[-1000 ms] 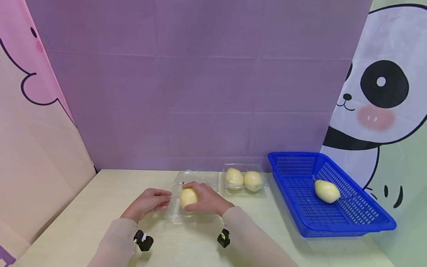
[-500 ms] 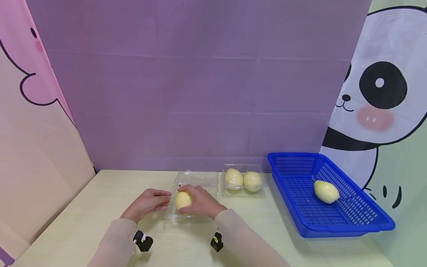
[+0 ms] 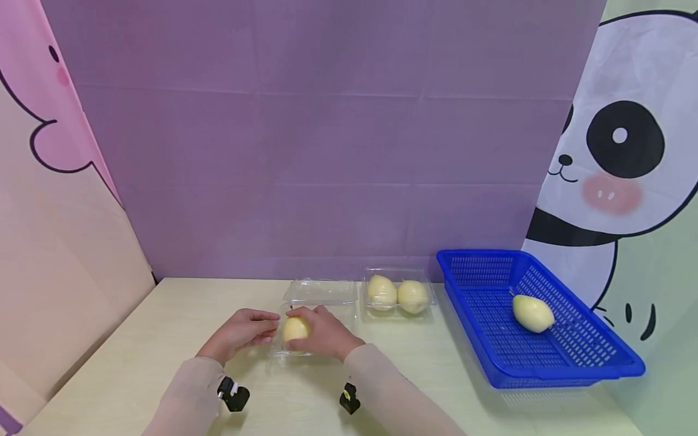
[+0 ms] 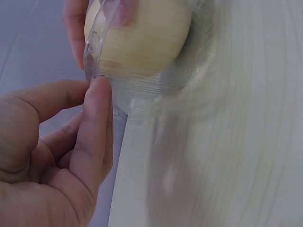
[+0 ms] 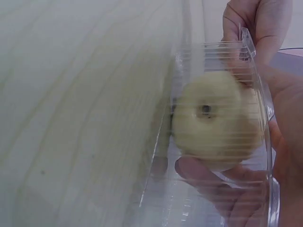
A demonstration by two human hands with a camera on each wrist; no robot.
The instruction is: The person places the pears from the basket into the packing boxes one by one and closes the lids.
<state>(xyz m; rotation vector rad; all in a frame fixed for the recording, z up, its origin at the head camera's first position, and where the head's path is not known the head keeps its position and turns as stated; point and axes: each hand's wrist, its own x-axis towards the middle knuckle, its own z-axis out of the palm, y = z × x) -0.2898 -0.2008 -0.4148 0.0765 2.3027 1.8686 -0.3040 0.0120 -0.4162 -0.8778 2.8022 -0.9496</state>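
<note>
A pale yellow pear sits low in the left part of a clear plastic clamshell box, whose lid is folded back behind it. My right hand grips this pear from above and the right. In the right wrist view the pear shows through the ribbed front wall, with fingertips beside it inside the box. At the box's left side, my left hand pinches the rim between thumb and finger, as the left wrist view shows at the clear rim.
Right of the open box stands a second clear box, closed, with two pears in it. A blue plastic basket with one pear is at the right. A purple cloth hangs behind the table.
My right hand has moved the pear left and slightly down inside the open box, toward the left wall. The left hand has stayed at the rim.
</note>
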